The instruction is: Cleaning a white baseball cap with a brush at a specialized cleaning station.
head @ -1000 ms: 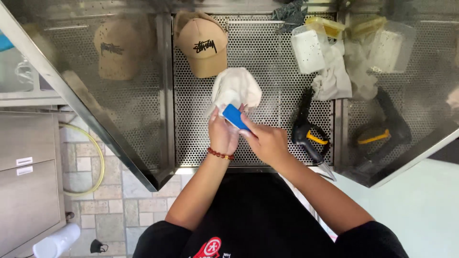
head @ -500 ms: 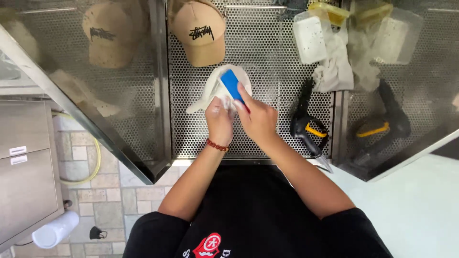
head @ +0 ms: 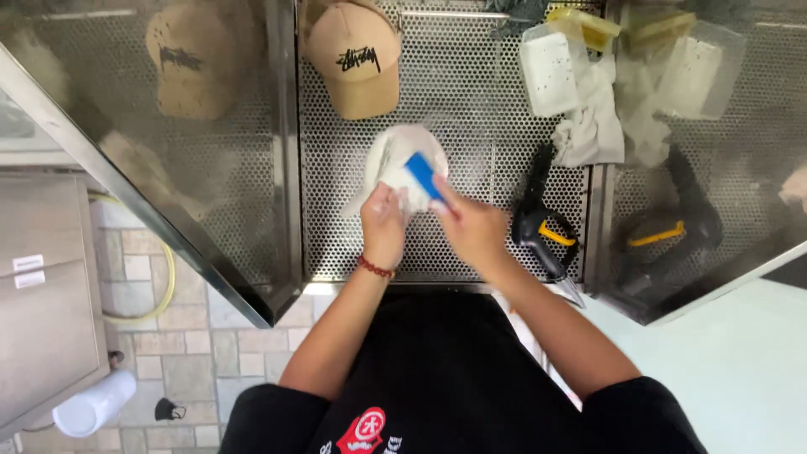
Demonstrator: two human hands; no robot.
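Observation:
A white cap [head: 395, 160] lies on the perforated steel work surface [head: 479, 101], a little in front of me. My left hand [head: 382, 225] grips its near edge; a red bead bracelet circles that wrist. My right hand [head: 471, 229] holds a small blue brush [head: 423, 174] pressed against the cap's right side. A tan cap [head: 357, 59] with dark lettering rests farther back on the mesh.
A black and yellow handheld tool [head: 542, 227] lies right of my hands. White cloths [head: 593, 126] and a clear plastic container [head: 551, 71] sit at the back right. Shiny steel side panels [head: 168, 168] mirror the scene. A tiled floor [head: 193, 361] and grey cabinet [head: 42, 286] lie left.
Both hands and the white cap shifted slightly away from me on the mesh, and the blue brush moved up across the cap's surface.

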